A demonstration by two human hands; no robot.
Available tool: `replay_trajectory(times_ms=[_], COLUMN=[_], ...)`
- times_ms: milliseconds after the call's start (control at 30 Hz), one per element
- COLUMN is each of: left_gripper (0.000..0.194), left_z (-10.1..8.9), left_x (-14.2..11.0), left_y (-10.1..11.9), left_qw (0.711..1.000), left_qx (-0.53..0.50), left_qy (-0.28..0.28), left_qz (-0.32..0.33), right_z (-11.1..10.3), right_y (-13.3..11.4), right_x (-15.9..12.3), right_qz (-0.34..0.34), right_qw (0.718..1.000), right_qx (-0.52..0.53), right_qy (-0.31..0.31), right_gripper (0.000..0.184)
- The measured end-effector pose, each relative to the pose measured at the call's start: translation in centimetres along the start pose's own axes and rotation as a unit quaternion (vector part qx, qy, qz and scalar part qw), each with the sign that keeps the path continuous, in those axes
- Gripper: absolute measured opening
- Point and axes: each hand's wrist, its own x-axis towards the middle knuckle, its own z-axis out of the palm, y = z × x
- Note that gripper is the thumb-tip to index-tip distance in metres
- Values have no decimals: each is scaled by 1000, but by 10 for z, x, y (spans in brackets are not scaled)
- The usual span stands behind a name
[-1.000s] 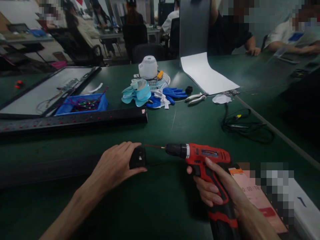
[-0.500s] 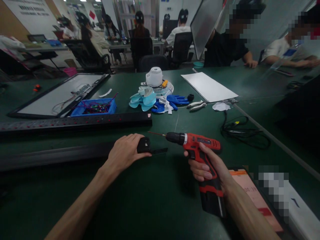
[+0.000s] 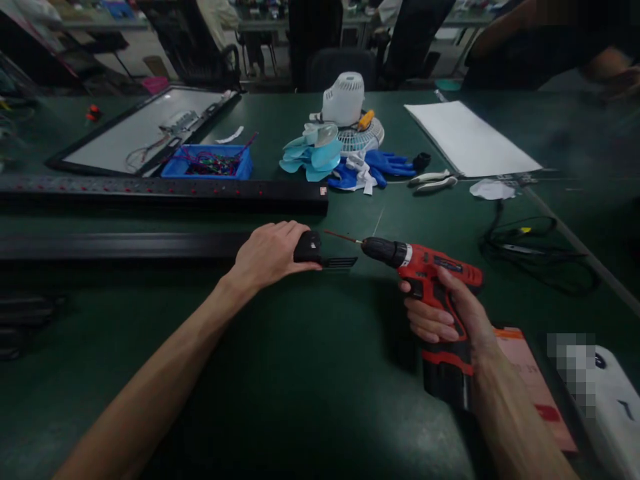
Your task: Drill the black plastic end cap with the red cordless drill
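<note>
Perhaps the red-and-black drill [image 3: 424,261] our right fingers [image 3: 433,321] grip could skid, jabbing our left fingers [image 3: 296,231] clamped on the long black bar [image 3: 150,246].

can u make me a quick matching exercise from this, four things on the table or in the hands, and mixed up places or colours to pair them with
Things
1. drill
2. nearer black bar
3. pliers
4. fan blades

Places and colours
A. lying to the right of the blue gloves
B. light blue, beside the white fan housing
C. red and black, in the right hand
D. with the left hand around its end

Right pairs: 1-C, 2-D, 3-A, 4-B
</note>
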Motion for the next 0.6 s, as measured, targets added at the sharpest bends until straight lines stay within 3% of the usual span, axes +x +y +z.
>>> replay_trajectory(times_ms=[400,600], left_gripper=[65,59], left_z=[-4,9], left_x=[-1,-4], left_y=[3,-4], left_qw=[1000,997], left_qx=[0,66], left_qy=[-16,-33], left_qz=[-1,-21], right_z=[-2,-7], right_y=[-1,5], right_x=[-2,-1], right_qz=[12,7], right_qw=[1000,1000], right_qx=[-5,23], right_qy=[-7,4], right_gripper=[41,46])
